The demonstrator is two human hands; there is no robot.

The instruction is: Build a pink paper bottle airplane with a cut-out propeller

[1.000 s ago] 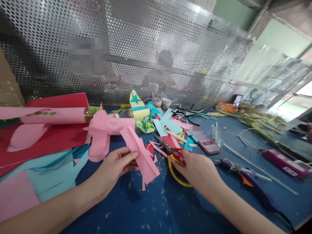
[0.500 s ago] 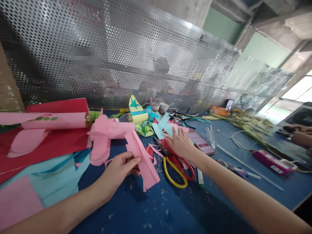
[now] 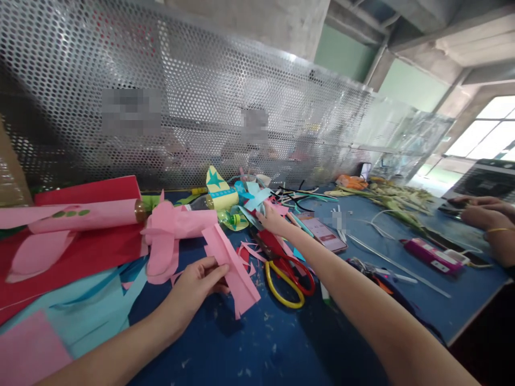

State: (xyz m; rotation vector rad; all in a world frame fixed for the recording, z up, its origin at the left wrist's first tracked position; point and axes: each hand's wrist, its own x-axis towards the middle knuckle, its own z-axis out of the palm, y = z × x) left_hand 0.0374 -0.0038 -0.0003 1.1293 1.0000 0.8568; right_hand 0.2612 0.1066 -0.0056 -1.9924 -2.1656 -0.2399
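Note:
My left hand (image 3: 196, 284) pinches a folded pink paper piece (image 3: 231, 266) just above the blue table (image 3: 257, 348). My right hand (image 3: 272, 220) is stretched forward over the paper scraps and grips a light blue paper strip (image 3: 255, 199), lifting it beside a yellow bottle craft with a teal star (image 3: 219, 192). Scissors with red and yellow handles (image 3: 287, 273) lie on the table under my right forearm. A pink paper-wrapped bottle craft (image 3: 177, 225) lies to the left of the scraps.
Red (image 3: 86, 238), teal (image 3: 86, 311) and pink (image 3: 28, 356) paper sheets cover the left. A phone (image 3: 324, 231), a glue gun (image 3: 372, 271) and a purple tool (image 3: 432, 256) lie to the right. Another person's hands (image 3: 485, 212) rest at the far right. A perforated metal screen (image 3: 181, 91) backs the table.
My right hand let go of the scissors, reached forward over the scraps and picked up a light blue strip. My left hand kept holding the pink paper in place.

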